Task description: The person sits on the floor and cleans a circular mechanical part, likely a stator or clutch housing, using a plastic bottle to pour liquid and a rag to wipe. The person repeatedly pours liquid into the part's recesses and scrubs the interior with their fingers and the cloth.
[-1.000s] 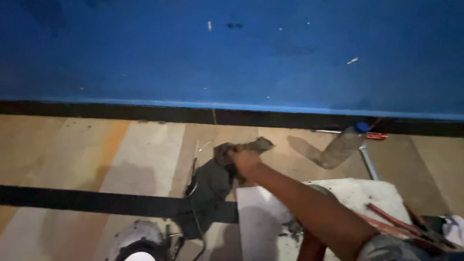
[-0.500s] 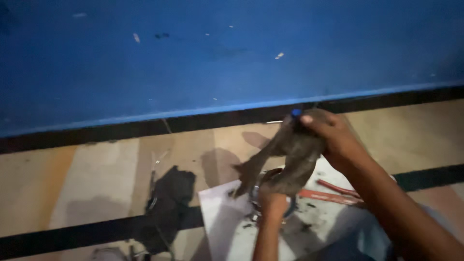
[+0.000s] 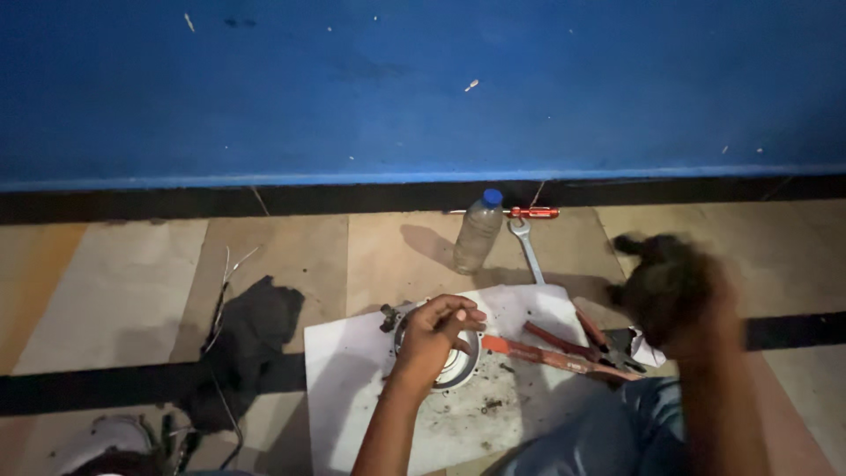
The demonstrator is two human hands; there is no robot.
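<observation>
Since half a second ago the right hand has swung the dark rag from above the paper out to the right side, where both show only as a blur; the fist looks closed around the rag. Nearest, a jeans-clad knee sits at the bottom edge beside the dirty white paper spread on the tiled floor. On that paper the left hand rests on a round metal part, fingers curled over its rim and touching it. Just right of the part lie red-handled pliers, their jaws pointing right. Left of the paper a black cloth lies crumpled on the floor with thin wires beside it. Farther off, a clear plastic bottle with a blue cap stands upright; whether it carries a label cannot be told. Beside it lies a silver wrench, and behind that a small red tool against the black skirting. Beyond rises a blue wall.
</observation>
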